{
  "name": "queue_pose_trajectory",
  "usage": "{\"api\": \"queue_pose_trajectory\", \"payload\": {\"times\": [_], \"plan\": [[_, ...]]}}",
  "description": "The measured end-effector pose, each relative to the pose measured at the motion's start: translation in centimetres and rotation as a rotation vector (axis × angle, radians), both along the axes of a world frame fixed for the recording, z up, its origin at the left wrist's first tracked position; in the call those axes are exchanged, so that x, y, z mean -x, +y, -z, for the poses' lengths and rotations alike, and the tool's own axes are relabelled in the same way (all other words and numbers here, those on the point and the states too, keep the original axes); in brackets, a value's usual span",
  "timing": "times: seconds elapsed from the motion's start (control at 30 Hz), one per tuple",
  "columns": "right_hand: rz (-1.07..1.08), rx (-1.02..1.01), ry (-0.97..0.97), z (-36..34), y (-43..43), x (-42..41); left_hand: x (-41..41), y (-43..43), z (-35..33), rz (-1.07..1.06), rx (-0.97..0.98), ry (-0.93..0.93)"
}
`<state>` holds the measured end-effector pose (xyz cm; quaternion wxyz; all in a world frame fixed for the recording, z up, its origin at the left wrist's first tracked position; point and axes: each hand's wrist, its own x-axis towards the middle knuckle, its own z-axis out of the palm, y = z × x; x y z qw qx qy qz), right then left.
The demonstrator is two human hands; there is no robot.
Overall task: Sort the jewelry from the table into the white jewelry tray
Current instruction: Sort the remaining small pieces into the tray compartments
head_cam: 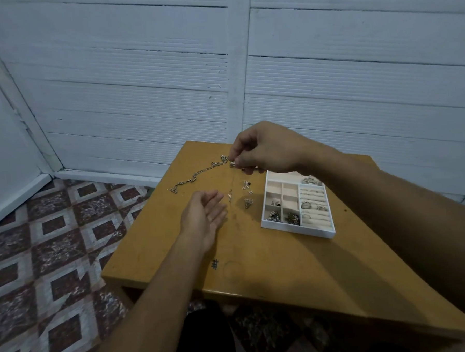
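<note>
— Silver-toned, that piece you have?

— Looks so; my right grip [262, 150] pinches a small bead [232, 163] between thumb and forefinger, above the far side of the counter [257, 268]; a fine chain [233, 175] hangs from it, so thin I can hardly trace it; a little pendant [230, 196] shows lower down, and I cannot tell whether it touches the wood.

— And the other one?

— My left grip [204, 217] is spread, palm up, fingers relaxed, holding nothing; its fingertips lie just beside that pendant.

— What lies loose?

— A link bracelet [196, 176] stretched out on the counter, running from the left up towards my right fingers; between the chain and the tray, an earring with a dark stone [247, 185], a tiny heart-shaped piece [251, 192] and a small metal cluster [248, 202], each apart from the others.

— Where is the tray?

— The white jewelry tray [296, 224] sits on the counter to the right, below my right wrist; rings [307, 205] are tucked in the ring rolls of its right column; the two nearest small compartments on its left hold dark clustered pieces [293, 218]; more metal pieces lie in its far compartment, too small to name.

— Around it?

— Patterned floor tiles [54, 239] on the left; white boards behind.
</note>
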<state>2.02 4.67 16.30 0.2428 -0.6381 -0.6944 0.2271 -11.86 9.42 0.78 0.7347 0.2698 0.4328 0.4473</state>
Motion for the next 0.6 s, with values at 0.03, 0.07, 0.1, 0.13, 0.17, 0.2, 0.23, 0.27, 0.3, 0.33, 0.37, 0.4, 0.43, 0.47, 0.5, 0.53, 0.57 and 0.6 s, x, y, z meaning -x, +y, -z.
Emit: {"api": "queue_pose_trajectory", "payload": {"times": [0.03,0.07,0.1,0.13,0.17,0.2,0.23,0.27,0.3,0.33,0.37,0.4,0.43,0.47,0.5,0.53,0.57,0.6], "plan": [[-0.007,-0.001,-0.002,-0.5,-0.4,0.0,-0.3,-0.3,0.0,0.006,0.03,-0.052],[-0.013,0.0,-0.002,-0.9,-0.9,0.0,-0.7,-0.6,0.0,0.018,0.054,-0.095],[-0.021,0.0,-0.004,-1.3,-1.3,0.0,-1.0,-1.0,-0.1,0.04,0.071,-0.131],[-0.029,0.0,-0.012,-1.6,-1.6,0.0,-1.4,-1.6,-0.2,0.069,0.085,-0.166],[-0.037,-0.001,-0.023,-1.9,-1.9,0.0,-1.7,-2.3,-0.3,0.103,0.099,-0.208],[-0.044,0.001,-0.036,-2.0,-2.2,0.0,-2.0,-2.9,-0.4,0.139,0.115,-0.255],[-0.047,0.004,-0.05,-2.1,-2.4,0.0,-2.2,-3.6,-0.4,0.173,0.131,-0.306],[-0.046,0.007,-0.065,-2.0,-2.5,0.0,-2.4,-4.1,-0.4,0.206,0.147,-0.358],[-0.041,0.011,-0.079,-1.9,-2.6,0.0,-2.5,-4.7,-0.5,0.236,0.159,-0.407],[-0.034,0.016,-0.09,-1.7,-2.6,-0.1,-2.7,-5.1,-0.5,0.262,0.166,-0.443],[-0.027,0.023,-0.101,-1.4,-2.6,-0.1,-2.8,-5.5,-0.5,0.281,0.166,-0.467],[-0.023,0.029,-0.116,-1.1,-2.6,-0.1,-2.9,-5.8,-0.4,0.293,0.163,-0.482],[-0.02,0.034,-0.137,-0.8,-2.6,-0.1,-3.0,-6.0,-0.5,0.3,0.161,-0.492],[-0.015,0.041,-0.157,-0.5,-2.6,-0.2,-3.1,-6.2,-0.5,0.301,0.162,-0.503],[-0.008,0.047,-0.171,-0.2,-2.6,-0.2,-3.2,-6.3,-0.6,0.298,0.167,-0.517],[0.0,0.052,-0.18,0.1,-2.6,-0.2,-3.2,-6.4,-0.6,0.291,0.175,-0.53],[0.008,0.053,-0.187,0.3,-2.5,-0.2,-3.2,-6.5,-0.7,0.279,0.187,-0.543],[0.016,0.049,-0.196,0.5,-2.5,-0.2,-3.3,-6.5,-0.8,0.265,0.202,-0.555]]}}
